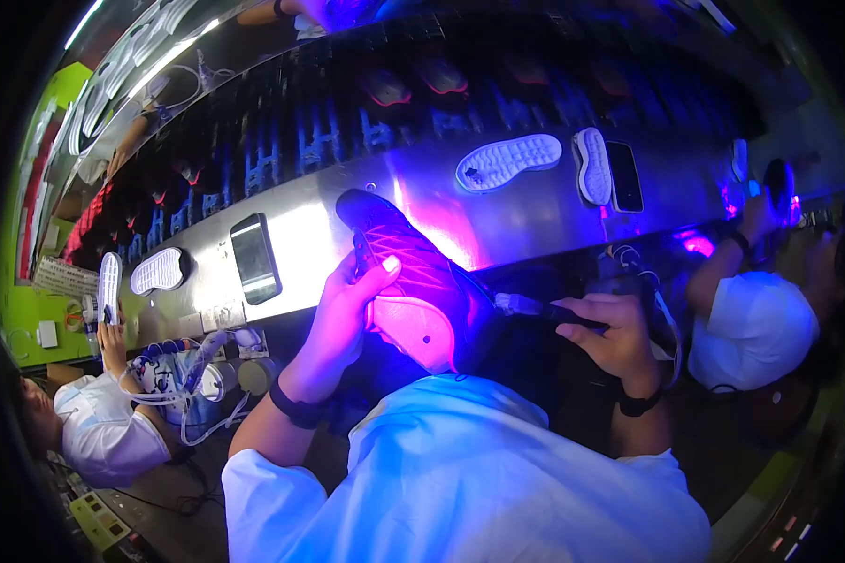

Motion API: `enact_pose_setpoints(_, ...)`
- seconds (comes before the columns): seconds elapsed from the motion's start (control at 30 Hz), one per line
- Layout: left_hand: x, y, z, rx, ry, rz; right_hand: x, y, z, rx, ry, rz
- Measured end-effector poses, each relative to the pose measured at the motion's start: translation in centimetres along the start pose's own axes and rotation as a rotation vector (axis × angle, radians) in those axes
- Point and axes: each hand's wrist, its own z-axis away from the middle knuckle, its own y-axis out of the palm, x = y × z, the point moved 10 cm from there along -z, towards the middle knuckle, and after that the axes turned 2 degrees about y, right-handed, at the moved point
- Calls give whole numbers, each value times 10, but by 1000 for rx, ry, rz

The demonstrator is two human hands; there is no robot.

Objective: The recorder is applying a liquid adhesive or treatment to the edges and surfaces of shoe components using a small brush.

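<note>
Here we are looking down over a white-shirted chest at a workbench washed in violet light, and the left hand (347,305) is up in the middle of the view, fingers wrapped round the side of a dark shoe upper (406,274) with the thumb laid across its pink-glowing mesh, so that hand is closed on the shoe and holding it tilted, toe pointing up and away toward the metal shelf (498,220). The right hand (612,330) sits just to the right of the shoe, curled shut around a slim pen-like tool (535,308) whose pale tip points left and meets the heel side of the shoe. Both wrists carry dark bands. Behind the shoe, on the long shiny shelf, a white sole (508,160) lies flat with its tread up, a second white sole (591,165) stands just beside it, and a dark phone (624,175) lies right next to that one. Further left on the same shelf there's another phone (254,257), then two more white soles (158,270). A co-worker in white (756,328) is bent over on the right, another person in white (103,427) low on the left near a tangle of pale hoses (202,375)
</note>
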Motion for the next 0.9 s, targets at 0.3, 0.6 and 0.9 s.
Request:
enact_pose_setpoints(0.3,23,-4,13,170,-197,217,33,-11,-32,-39,-125,127)
enact_pose_setpoints(0.6,23,-8,41,271,-254,580,90,-3,-72,11,-170,152)
enact_pose_setpoints(0.9,54,2,62,390,-648,1151,94,21,-101,33,-261,132)
